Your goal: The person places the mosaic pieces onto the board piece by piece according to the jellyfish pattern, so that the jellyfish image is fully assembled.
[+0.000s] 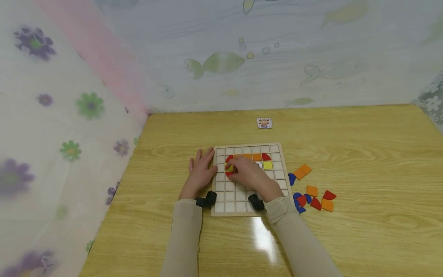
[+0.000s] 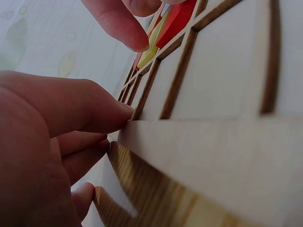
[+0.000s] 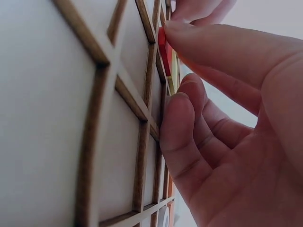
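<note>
Red piece (image 1: pixel 228 174) on grid board (image 1: pixel 219 207), right hand (image 1: pixel 252 174) apparently pinching it.

It looks like a home or playroom corner: a flower-print covering (image 1: pixel 69 119) lines nine o'clock, a fish-print covering (image 1: pixel 270 73) twelve, and a wood-grain table (image 1: pixel 373 161) towards six carries a gridded board (image 1: pixel 229 196) and coloured pieces (image 1: pixel 312 191) at four.

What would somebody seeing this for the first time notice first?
Probably the bright red, orange and yellow pieces set in the upper middle of the pale grid board, with the person's right grip over some of them. Next, likely the loose orange, red and blue pieces scattered on the table to the board's right. The fish-patterned backdrop behind the table also stands out.
</note>
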A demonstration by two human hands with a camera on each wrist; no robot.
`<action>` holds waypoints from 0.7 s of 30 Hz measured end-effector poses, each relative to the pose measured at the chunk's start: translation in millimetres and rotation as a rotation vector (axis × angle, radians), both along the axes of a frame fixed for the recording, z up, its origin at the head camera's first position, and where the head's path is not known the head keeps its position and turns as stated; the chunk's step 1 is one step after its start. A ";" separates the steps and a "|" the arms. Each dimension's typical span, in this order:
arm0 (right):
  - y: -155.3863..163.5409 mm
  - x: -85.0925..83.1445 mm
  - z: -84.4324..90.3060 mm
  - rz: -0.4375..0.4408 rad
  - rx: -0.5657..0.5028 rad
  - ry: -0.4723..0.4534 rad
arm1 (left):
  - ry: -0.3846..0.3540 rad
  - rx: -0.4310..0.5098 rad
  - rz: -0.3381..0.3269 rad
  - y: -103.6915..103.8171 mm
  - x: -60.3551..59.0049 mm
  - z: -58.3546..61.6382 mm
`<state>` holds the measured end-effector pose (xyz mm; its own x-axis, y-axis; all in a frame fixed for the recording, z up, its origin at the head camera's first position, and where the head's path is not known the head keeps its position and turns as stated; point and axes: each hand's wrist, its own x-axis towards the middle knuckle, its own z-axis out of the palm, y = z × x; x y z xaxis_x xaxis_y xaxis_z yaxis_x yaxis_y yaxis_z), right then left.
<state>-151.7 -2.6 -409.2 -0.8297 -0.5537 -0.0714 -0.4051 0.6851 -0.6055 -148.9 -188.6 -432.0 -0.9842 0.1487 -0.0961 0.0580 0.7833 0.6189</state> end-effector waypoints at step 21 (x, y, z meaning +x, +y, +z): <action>31.2 -5.2 11.3 -0.098 -0.111 -0.010 | -0.003 0.012 0.012 0.1 -0.6 -1.0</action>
<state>-156.9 28.6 -397.8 -0.8796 -0.4752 -0.0222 -0.3336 0.6494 -0.6834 -149.5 -188.5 -433.0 -0.9857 0.1378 -0.0974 0.0464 0.7766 0.6283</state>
